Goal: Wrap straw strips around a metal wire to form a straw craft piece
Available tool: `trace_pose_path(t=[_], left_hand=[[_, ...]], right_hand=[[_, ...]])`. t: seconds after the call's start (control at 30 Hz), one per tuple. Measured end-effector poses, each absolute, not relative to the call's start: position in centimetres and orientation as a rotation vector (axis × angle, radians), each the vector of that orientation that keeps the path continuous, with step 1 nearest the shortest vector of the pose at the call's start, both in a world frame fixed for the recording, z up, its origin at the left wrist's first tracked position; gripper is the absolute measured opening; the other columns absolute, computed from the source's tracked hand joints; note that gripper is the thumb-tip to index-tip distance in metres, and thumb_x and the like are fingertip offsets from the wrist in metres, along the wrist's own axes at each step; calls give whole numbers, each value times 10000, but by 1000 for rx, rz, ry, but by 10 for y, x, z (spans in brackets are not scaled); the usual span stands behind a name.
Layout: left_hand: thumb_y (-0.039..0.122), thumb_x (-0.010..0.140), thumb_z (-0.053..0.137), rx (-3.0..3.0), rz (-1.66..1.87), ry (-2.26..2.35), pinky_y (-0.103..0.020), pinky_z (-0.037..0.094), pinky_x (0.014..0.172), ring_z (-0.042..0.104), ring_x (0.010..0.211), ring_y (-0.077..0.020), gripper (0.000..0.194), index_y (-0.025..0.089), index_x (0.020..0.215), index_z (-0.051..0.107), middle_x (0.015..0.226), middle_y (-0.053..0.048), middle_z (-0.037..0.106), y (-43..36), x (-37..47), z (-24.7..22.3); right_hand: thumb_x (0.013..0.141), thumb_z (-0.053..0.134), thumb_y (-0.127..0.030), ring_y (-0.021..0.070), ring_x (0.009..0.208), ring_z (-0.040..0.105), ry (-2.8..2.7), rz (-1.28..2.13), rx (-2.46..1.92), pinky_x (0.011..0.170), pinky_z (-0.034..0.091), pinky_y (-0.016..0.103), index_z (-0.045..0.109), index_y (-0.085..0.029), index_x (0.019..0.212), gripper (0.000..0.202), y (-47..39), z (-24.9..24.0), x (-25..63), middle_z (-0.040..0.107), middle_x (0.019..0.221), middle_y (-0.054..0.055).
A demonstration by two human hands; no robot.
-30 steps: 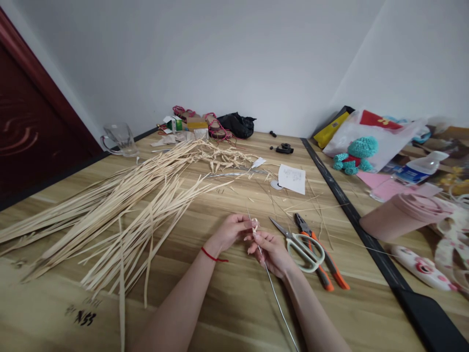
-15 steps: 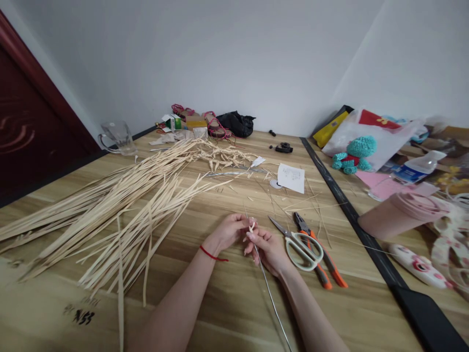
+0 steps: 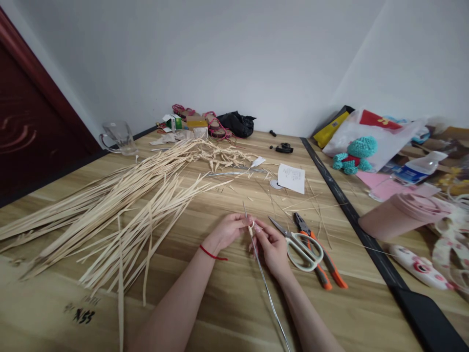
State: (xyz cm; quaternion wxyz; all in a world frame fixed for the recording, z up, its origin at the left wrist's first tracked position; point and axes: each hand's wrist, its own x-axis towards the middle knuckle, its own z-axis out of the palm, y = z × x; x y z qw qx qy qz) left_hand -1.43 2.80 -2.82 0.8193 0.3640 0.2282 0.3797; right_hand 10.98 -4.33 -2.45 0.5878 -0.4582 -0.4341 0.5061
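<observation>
Since the earlier frames both hands have shifted a bit toward 12 o'clock and the wire (image 3: 262, 274) tip now pokes out clearly above the fingers. Left hand (image 3: 229, 231) and right hand (image 3: 271, 247) meet over the table (image 3: 227, 303) near its middle, fingertips pinched together on a small pale straw strip (image 3: 251, 226) looped round the wire near its top; both hands closed on that spot, not clenched hard as far as I can tell. Wire looks thin, light, springy but stiff enough to hold a line; prob slippery, so best gripped right at the wrap w/ fingertips. Strip looks light, flat, bendy, likely to crack if folded sharp. Long axis of wire runs approx 11 to 5 o'clock, tip pointing to 11, tail trailing toward the person past the right wrist. Scissors (image 3: 302, 247) and pliers (image 3: 317, 254) lie just at 3 o'clock of the right hand; straw pile (image 3: 120, 205) spreads at 9–10 o'clock.
</observation>
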Motion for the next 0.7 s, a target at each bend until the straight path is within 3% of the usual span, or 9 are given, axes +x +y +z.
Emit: trace_pose_path(t=[0.43, 0.7], left_hand=[[225, 627, 775, 810, 798, 517, -262, 414, 729, 585, 720, -144, 202, 74, 703, 664, 741, -76, 655, 27, -13, -29], [314, 627, 769, 881, 794, 548, -256, 415, 682, 565, 663, -131, 276, 77, 670, 633, 673, -57, 627, 25, -13, -24]], right_hand=[[814, 550, -450, 103, 311, 436, -1093, 1078, -1152, 309, 348, 213, 622, -122, 1034, 401, -43, -30, 110, 573, 476, -20], [813, 538, -443, 128, 357, 491, -1190, 925, -1248, 353, 396, 233, 639, -119, 1031, 403, -47, -25, 108, 595, 491, -1]])
